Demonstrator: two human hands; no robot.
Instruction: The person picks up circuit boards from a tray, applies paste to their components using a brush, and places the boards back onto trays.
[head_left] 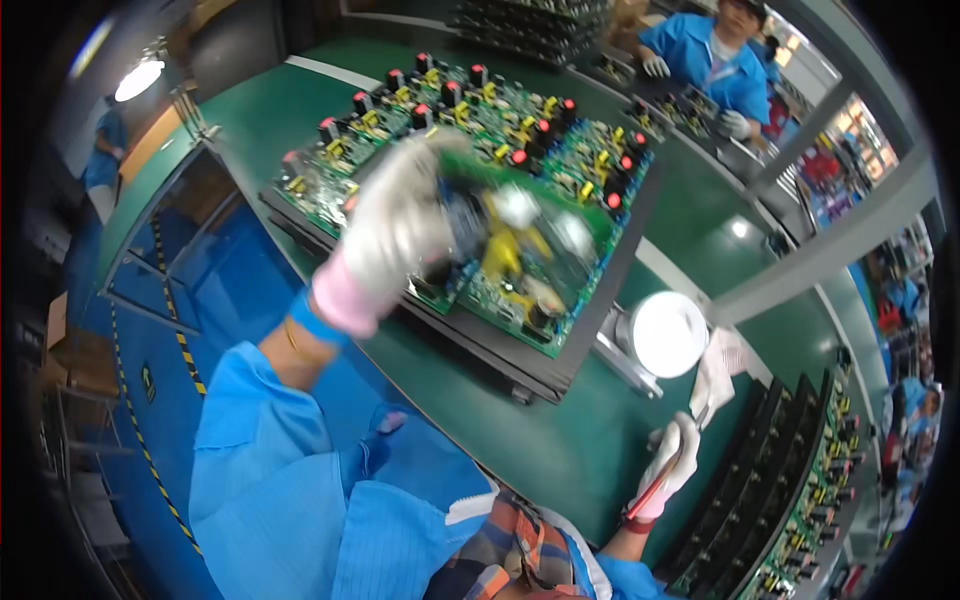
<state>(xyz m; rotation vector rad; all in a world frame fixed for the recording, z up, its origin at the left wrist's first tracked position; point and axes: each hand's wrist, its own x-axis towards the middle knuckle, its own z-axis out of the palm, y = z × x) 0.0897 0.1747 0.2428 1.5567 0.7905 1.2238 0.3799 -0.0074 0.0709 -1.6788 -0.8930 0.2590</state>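
My left hand [392, 235], in a white glove with a pink cuff, is closed on the edge of a green circuit board [585, 222]. Motion smears the board, which carries yellow and white parts. It is raised above a dark tray [500, 355] filled with rows of green circuit boards [470, 115] bearing red-topped black cylinders. Low on the right, my gloved right hand [672, 462] is closed around a slim tool [652, 496] with a red handle. The tool's exact kind cannot be made out. A crumpled white cloth [722, 368] lies just beyond that hand.
A bright round white lamp [668, 335] stands right of the tray. Dark racks with more boards [800, 500] line the right side. Across the green bench [740, 230], a person in blue [715, 60] works with gloved hands. A grey post [830, 250] slants at right.
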